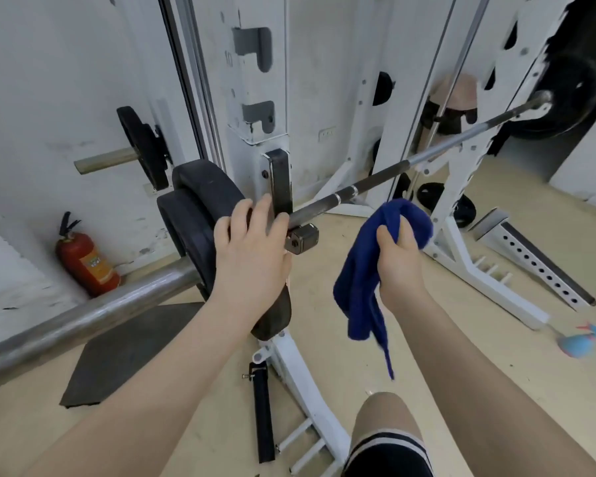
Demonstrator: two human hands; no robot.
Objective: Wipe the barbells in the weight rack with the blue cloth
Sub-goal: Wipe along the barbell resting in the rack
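Holding the blue cloth (375, 266) bunched in your right hand (398, 256), just beside the barbell (369, 184) in the weight rack (276, 139), mind its dangling tail (it could snag). Your left hand (253, 249) lies flat on the plate (193, 215); the fingers (272, 215) could get pinched.

Surface finish check: barbell, rack, cloth

Barbell (386, 173) shaft showing dull, worn metal; sleeve end looking brushed, semi-glossy. Weight plates (193, 215) appearing matt black rubber. Rack (255, 98) wearing scuffed white paint. Blue cloth (362, 277) looking soft, napped.

head cam | faces forward-down | close over rack (279, 356)
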